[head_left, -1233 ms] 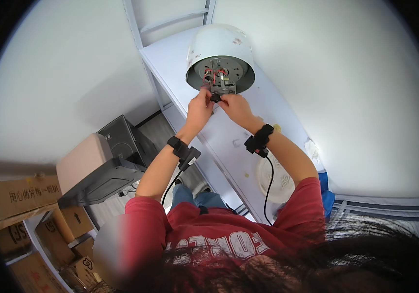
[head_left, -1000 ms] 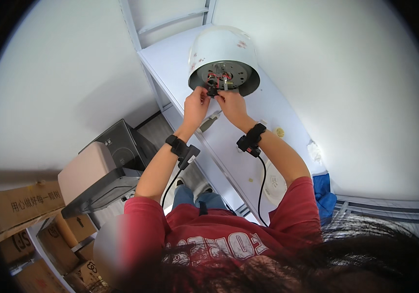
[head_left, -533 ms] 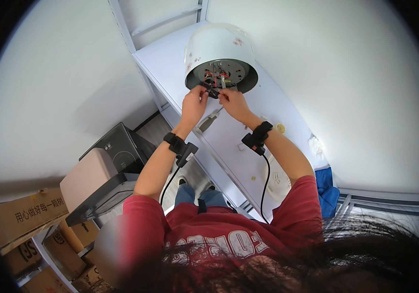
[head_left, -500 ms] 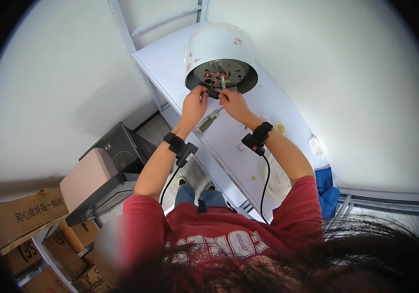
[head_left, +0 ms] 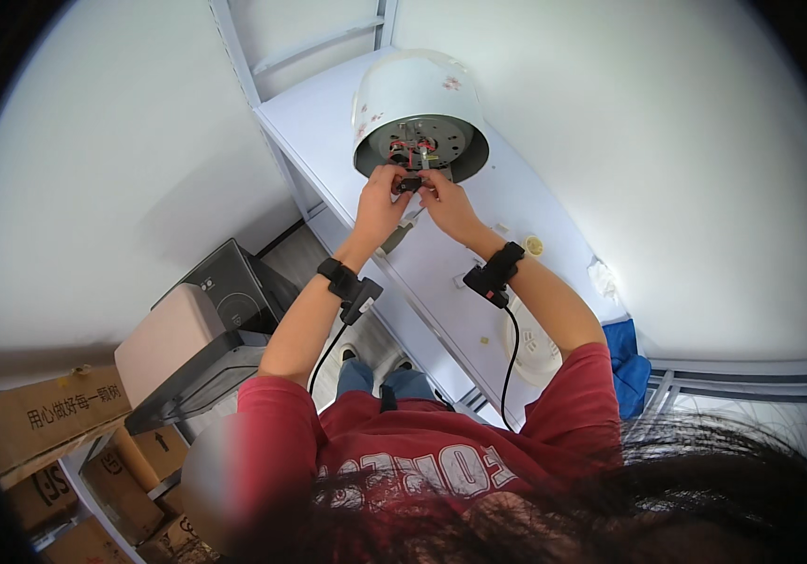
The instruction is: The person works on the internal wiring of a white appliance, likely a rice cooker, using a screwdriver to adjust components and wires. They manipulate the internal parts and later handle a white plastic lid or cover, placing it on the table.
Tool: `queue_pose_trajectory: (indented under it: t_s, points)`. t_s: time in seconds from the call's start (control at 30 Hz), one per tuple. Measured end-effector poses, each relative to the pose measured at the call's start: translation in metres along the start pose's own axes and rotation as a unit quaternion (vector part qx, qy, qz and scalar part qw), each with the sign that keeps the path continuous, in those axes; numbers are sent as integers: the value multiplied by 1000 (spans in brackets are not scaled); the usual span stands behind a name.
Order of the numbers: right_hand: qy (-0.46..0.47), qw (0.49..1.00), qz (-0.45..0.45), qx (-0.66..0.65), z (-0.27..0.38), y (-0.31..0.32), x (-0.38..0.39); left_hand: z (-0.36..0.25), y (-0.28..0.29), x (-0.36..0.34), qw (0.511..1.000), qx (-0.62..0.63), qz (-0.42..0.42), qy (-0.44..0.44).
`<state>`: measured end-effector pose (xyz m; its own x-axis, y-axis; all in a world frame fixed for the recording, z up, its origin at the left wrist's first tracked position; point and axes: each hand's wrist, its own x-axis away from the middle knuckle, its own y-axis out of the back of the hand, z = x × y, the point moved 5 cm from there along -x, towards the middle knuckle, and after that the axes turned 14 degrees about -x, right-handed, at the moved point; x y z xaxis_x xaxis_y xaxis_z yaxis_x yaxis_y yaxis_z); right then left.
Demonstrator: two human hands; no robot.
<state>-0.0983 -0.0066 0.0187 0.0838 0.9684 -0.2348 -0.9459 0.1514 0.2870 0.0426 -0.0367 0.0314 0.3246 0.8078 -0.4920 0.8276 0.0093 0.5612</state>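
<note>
A small black block (head_left: 410,184) sits between the two hands, just in front of the open underside of a white cooker (head_left: 422,89), which lies on its side toward the far end of the tabletop (head_left: 507,197). The left hand (head_left: 380,199) pinches the block's left end and the right hand (head_left: 450,202) its right end; how each finger bears is too small to tell. The block looks light, stiff and fairly smooth, so it could slip or twist; fingertips on its sides seem the best hold. Red wires (head_left: 403,148) inside the cooker look thin and easily strained, so pulling on them would be risky. The cooker looks bulky, hard and slick, better steadied by its rim. A screwdriver (head_left: 395,239) lies just below the hands, at the tabletop's long edge on the person's side.
</note>
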Motion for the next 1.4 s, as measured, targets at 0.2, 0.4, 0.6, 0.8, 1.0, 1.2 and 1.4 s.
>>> queue_pose_trajectory:
  t_s: [0.2,0.4,0.6,0.8,1.0,1.2,1.4]
  points:
    - [1,999,42,16,16,-3,5,-5,2,2,1000,14,4,2]
    - [15,999,41,-19,11,3,6,-11,6,6,998,-26,-38,-33]
    - [-51,997,36,-43,17,8,6,-1,-2,4,996,79,-9,32]
    - [-21,999,24,42,13,16,5,-10,-3,1,999,53,-9,2]
    - [39,993,-5,110,21,27,8,-22,-3,-3,999,22,19,-30]
    - [69,980,-111,147,32,58,12,-49,30,-16,978,-120,-159,-57]
    - [124,965,-175,152,33,88,7,-15,42,-29,958,-208,-192,33]
